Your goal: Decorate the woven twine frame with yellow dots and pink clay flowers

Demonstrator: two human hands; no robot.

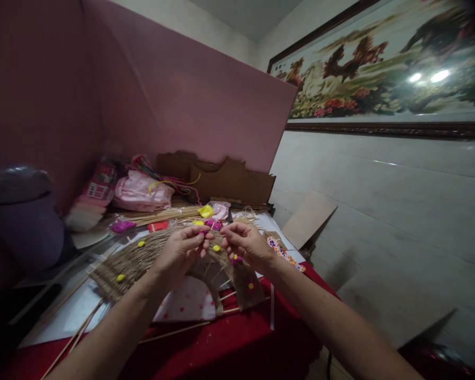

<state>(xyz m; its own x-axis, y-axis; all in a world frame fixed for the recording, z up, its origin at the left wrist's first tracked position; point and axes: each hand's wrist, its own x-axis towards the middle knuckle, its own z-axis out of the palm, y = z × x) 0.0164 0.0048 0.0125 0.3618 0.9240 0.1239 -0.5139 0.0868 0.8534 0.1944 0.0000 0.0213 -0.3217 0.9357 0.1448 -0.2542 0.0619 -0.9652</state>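
Observation:
Both hands are pinched close together above a fan-shaped piece wound with brown twine point(132, 258). My left hand point(184, 248) has thumb and forefinger closed, with a bit of magenta clay point(201, 234) showing between them. The fingers of my right hand point(247, 244) are also pressed together; whatever they hold is too small to make out. Yellow clay dots point(141, 244) sit on the twine, and a magenta and yellow clay flower point(250, 286) is on its right part. Thin sticks point(227, 295) cross the gap beside a white dotted inner panel point(188, 301).
Behind the hands are a yellow clay packet point(206, 211), a magenta packet point(122, 226) and a bundle of sticks point(154, 215). A pink cloth bundle point(142, 191) and brown cardboard point(231, 182) stand farther back. A purple bin point(24, 221) is left; red cloth point(237, 348) covers the table.

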